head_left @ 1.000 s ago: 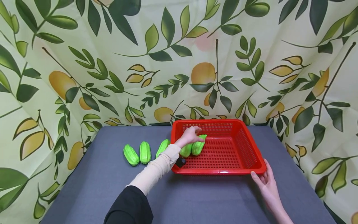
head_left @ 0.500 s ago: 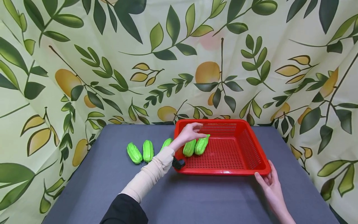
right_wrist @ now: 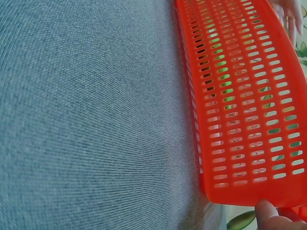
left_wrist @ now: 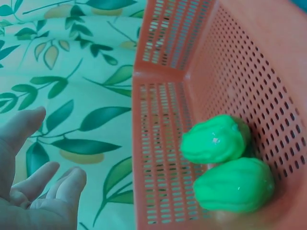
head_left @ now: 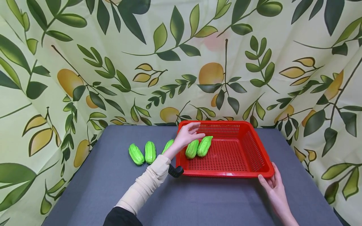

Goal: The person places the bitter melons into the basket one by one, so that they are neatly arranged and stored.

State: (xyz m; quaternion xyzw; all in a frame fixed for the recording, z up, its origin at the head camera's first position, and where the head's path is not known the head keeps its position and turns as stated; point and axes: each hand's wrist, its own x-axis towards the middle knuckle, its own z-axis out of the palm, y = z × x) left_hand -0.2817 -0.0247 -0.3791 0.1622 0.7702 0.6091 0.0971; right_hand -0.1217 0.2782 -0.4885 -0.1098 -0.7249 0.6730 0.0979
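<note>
Over the left rim of the red plastic basket [head_left: 226, 173] hovers my left hand [head_left: 187, 135], thumb and fingers spread with nothing between them. Two bright green, ridged, gourd-like vegetables lie side by side inside: one [head_left: 192, 149] at the left wall, the other [head_left: 205, 147] just right of it. The left wrist view shows the hand [left_wrist: 43, 187] apart from both vegetables [left_wrist: 235, 184]. My right hand [head_left: 274, 186] grips the basket's near right corner, thumb on the rim and fingers around the side; its thumb [right_wrist: 267, 215] shows at the corner in the right wrist view.
Three more such vegetables lie on the grey cloth-covered table [head_left: 203, 201] left of the basket: one [head_left: 136, 154], a second [head_left: 150, 152] beside it, and a third [head_left: 168, 145] partly hidden by my left arm. A leaf-patterned curtain [head_left: 169, 78] hangs behind the table.
My left hand has drawn back left from the vegetables in the basket, its fingers spreading. The right hand keeps its hold on the corner. The head view has shifted slightly.
</note>
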